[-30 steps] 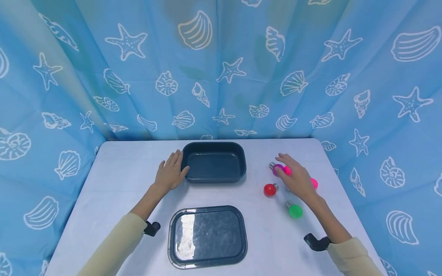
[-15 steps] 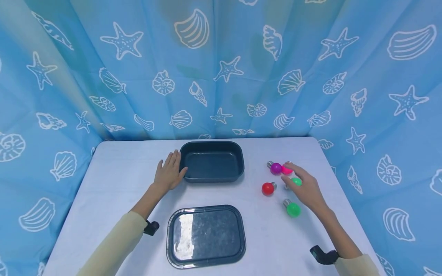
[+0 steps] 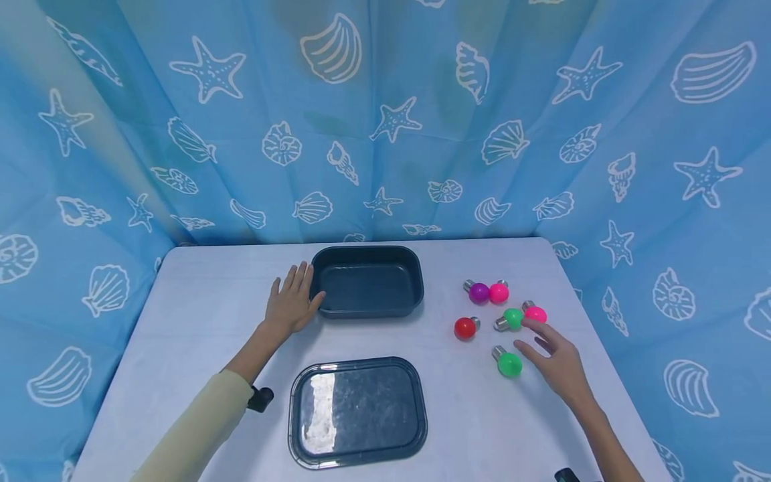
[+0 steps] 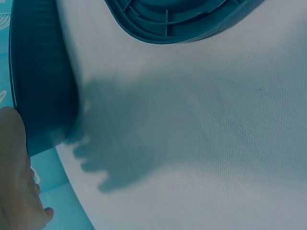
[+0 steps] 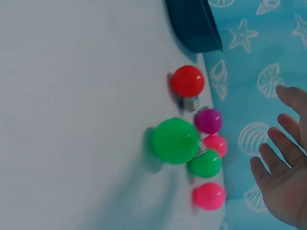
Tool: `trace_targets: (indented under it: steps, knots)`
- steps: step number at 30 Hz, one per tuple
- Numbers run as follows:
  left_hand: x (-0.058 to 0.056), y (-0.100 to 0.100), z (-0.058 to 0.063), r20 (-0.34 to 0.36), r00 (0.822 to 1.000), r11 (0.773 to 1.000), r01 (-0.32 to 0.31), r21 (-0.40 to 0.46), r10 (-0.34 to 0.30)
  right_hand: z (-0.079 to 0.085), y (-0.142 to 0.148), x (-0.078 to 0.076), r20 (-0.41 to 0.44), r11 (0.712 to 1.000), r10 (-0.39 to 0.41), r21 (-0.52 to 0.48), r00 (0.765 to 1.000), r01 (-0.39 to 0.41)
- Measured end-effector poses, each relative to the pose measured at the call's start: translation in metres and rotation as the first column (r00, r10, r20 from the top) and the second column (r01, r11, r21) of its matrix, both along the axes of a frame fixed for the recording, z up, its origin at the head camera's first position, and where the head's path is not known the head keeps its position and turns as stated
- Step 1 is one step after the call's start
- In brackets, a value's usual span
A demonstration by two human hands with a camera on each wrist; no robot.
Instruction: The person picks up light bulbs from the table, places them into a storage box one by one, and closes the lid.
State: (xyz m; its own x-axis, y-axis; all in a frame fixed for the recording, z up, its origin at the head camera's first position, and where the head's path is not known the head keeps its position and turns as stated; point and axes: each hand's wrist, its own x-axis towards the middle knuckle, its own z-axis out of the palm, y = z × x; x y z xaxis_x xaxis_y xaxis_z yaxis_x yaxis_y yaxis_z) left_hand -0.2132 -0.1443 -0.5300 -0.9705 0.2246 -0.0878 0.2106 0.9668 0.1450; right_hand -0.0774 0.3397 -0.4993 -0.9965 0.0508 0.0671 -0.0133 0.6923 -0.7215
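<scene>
My left hand [image 3: 289,301] rests against the left side of a dark blue-grey rectangular box [image 3: 367,313], fingers straight and thumb at its rim. In the left wrist view part of that hand [image 4: 17,172] shows beside the box wall [image 4: 45,76]. My right hand [image 3: 560,365], fingers apart and holding nothing, hovers by the coloured light bulbs at the right. Nearest to it are a green bulb [image 3: 509,365], another green bulb [image 3: 513,318] and a pink bulb [image 3: 535,315]. A red bulb [image 3: 464,328], a purple bulb [image 3: 478,293] and a second pink bulb [image 3: 498,292] lie farther left.
A dark lid [image 3: 358,412] lies flat in front of the box. Everything stands on a table with a white cloth [image 3: 199,301]. A blue curtain with shell prints [image 3: 385,134] hangs behind the table and along its sides.
My right hand has drawn back toward me and to the right, uncovering the pink and green bulbs beneath it. The left hand keeps its place at the box. The view has shifted slightly.
</scene>
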Motion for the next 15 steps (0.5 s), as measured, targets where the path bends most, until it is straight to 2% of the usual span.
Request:
trace_targets:
  steps: [6, 11, 15]
  knots:
    - [0.001, -0.001, 0.0, -0.001, 1.0, 1.0, -0.002, 0.005, 0.002, -0.026, 0.009, 0.011, 0.037, 0.996, -0.04, -0.074, 0.999, 0.042]
    - [0.001, 0.0, 0.0, -0.007, 1.0, 1.0, 0.004, -0.004, -0.004, -0.045, 0.009, 0.017, 0.067, 0.995, -0.075, -0.056, 0.995, 0.079]
    - [0.0, 0.0, 0.001, -0.01, 1.0, 1.0, 0.006, -0.005, -0.006, -0.053, 0.007, 0.021, 0.096, 0.995, -0.086, -0.049, 0.992, 0.091]
